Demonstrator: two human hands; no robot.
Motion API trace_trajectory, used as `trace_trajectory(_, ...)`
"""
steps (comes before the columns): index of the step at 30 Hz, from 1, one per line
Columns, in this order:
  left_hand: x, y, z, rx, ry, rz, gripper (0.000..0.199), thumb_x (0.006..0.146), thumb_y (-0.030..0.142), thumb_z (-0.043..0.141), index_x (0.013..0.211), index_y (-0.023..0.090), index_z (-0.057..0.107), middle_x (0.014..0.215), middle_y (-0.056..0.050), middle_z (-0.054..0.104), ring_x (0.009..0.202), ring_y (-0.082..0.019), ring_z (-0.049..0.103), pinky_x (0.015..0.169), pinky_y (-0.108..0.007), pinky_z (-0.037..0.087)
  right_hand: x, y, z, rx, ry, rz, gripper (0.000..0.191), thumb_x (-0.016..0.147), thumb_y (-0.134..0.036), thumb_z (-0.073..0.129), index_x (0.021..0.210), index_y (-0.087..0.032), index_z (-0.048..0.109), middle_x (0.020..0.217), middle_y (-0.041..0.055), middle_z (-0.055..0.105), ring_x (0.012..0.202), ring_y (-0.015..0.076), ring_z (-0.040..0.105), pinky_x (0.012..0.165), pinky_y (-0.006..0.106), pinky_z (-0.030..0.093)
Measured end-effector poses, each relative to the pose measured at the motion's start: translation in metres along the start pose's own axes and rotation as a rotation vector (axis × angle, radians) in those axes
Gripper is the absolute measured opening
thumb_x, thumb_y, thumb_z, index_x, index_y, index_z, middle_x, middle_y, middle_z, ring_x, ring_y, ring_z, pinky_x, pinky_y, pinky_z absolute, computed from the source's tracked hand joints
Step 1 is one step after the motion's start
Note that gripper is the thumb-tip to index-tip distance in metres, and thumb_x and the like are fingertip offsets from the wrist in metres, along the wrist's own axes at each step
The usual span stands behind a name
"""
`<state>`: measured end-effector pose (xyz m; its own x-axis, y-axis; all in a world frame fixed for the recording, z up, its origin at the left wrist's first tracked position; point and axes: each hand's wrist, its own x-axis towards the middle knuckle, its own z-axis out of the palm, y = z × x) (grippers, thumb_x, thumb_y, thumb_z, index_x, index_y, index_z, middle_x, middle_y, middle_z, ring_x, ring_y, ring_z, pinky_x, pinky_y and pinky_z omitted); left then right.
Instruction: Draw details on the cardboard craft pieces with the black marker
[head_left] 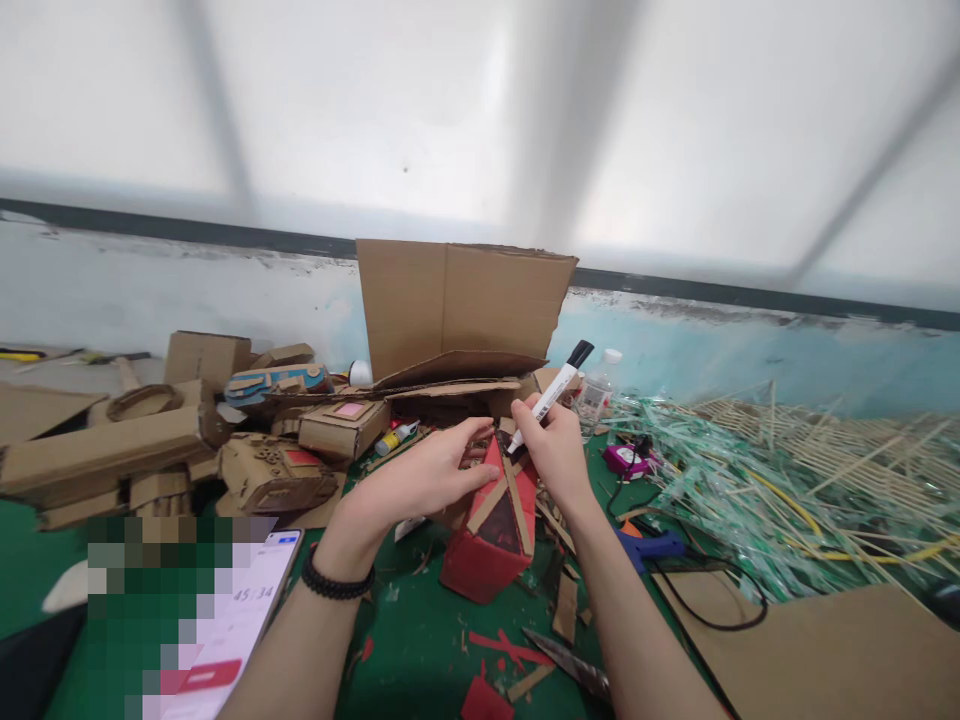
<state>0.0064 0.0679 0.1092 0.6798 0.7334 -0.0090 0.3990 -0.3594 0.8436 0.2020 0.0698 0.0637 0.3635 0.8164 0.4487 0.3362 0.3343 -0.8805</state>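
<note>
My right hand (555,450) is closed around a white marker (551,395), its black cap stuck on the upper end. The marker slants down to the left, its tip at the far part of a red cardboard box (484,575). That box has a dark top crossed by bare brown cardboard strips. My left hand (442,465) grips the far end of the box, thumb on its left side and fingers curved over the top. The fingertips of this hand are partly hidden behind the box.
Scissors (570,665) and red scraps (487,698) lie in front. Cardboard models (274,475) and a phone (255,610) are at left. A large cardboard sheet (465,310) stands behind. At right are a blue glue gun (652,545), its cord, a bottle (598,385) and piled sticks (847,450).
</note>
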Motion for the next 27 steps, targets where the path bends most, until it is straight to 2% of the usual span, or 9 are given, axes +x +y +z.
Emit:
trace_trajectory(3, 0.0004, 0.0011, 0.0007, -0.015, 0.005, -0.006, 0.068, 0.102, 0.036, 0.065, 0.162, 0.013, 0.045, 0.176, -0.018, 0.043, 0.158, -0.031, 0.053, 0.129, -0.040, 0.047, 0.0003, 0.0006, 0.0012, -0.007, 0.029, 0.003, 0.044, 0.092, -0.061, 0.065, 0.069, -0.024, 0.058, 0.059, -0.0013, 0.064, 0.060, 0.0187, 0.056, 0.067, 0.031, 0.043)
trace_trajectory(6, 0.0007, 0.0004, 0.0011, -0.036, 0.008, -0.006, 0.066, 0.101, 0.035, 0.066, 0.161, 0.017, 0.047, 0.175, -0.016, 0.044, 0.157, -0.031, 0.054, 0.128, -0.041, 0.049, 0.0007, 0.0008, 0.0015, -0.007, 0.041, 0.006, 0.044, 0.093, -0.063, 0.064, 0.072, -0.024, 0.059, 0.061, -0.0001, 0.067, 0.061, 0.0199, 0.059, 0.068, 0.032, 0.044)
trace_trajectory(12, -0.0033, 0.0058, -0.0018, -0.022, 0.028, -0.021, 0.066, 0.098, 0.039, 0.070, 0.159, 0.020, 0.052, 0.172, -0.015, 0.050, 0.153, -0.034, 0.058, 0.124, -0.045, 0.052, 0.0010, -0.0036, -0.0048, 0.000, -0.075, -0.027, 0.045, 0.089, -0.059, 0.069, 0.065, -0.024, 0.053, 0.055, -0.0027, 0.060, 0.056, 0.0166, 0.054, 0.060, 0.029, 0.040)
trace_trajectory(19, -0.0008, 0.0041, 0.0000, -0.027, 0.034, -0.006, 0.065, 0.099, 0.037, 0.069, 0.159, 0.020, 0.052, 0.169, -0.014, 0.054, 0.155, -0.034, 0.056, 0.126, -0.046, 0.051, 0.0001, -0.0004, -0.0006, 0.001, -0.011, -0.008, 0.049, 0.094, -0.067, 0.066, 0.075, -0.023, 0.060, 0.062, 0.0001, 0.069, 0.061, 0.0192, 0.063, 0.067, 0.031, 0.047)
trace_trajectory(27, -0.0029, 0.0059, -0.0021, -0.005, 0.008, -0.018, 0.066, 0.100, 0.038, 0.067, 0.162, 0.021, 0.049, 0.173, -0.013, 0.048, 0.154, -0.032, 0.058, 0.126, -0.043, 0.051, -0.0013, -0.0023, 0.0000, 0.004, -0.035, -0.039, 0.048, 0.093, -0.063, 0.067, 0.068, -0.024, 0.056, 0.057, -0.0023, 0.062, 0.057, 0.0167, 0.055, 0.062, 0.029, 0.042)
